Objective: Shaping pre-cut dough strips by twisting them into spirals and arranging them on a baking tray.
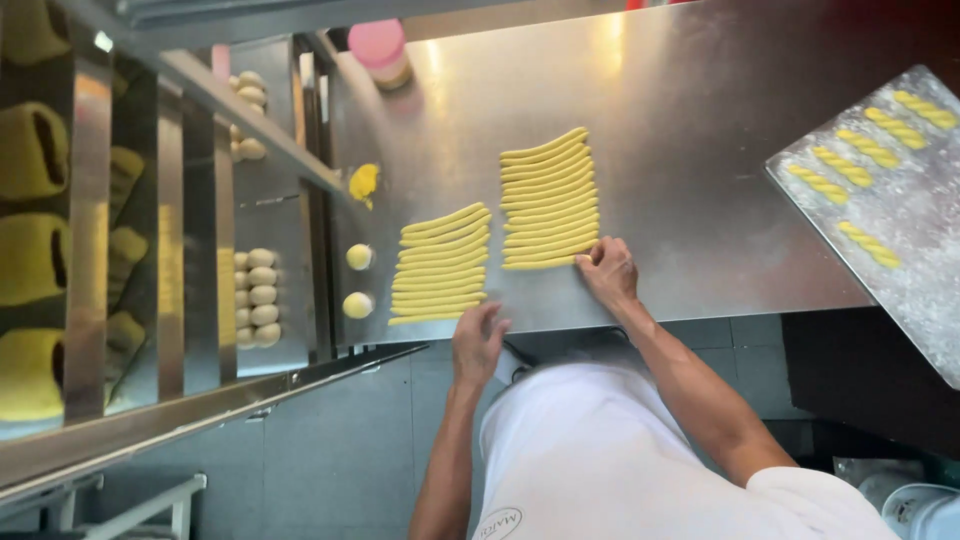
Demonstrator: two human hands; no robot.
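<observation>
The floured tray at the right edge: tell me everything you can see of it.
The tray is a flat, rectangular sheet of grey metal, dusted white with flour. It lies turned at an angle, overhanging the right end of the steel table, and the frame cuts off part of it. Five yellow twisted dough sticks lie apart on its upper part; the lower part is bare. Neither hand touches it.

Table (700,200): brushed steel, smooth, dull sheen with glare, centre of frame. Dough strips (548,200): soft, matt yellow. Tray (915,240), right edge: metal, dusted with white flour, grainy. Shelf rails (190,200), left: polished steel, reflective. Shirt (590,460), bottom: white cloth, matt.
</observation>
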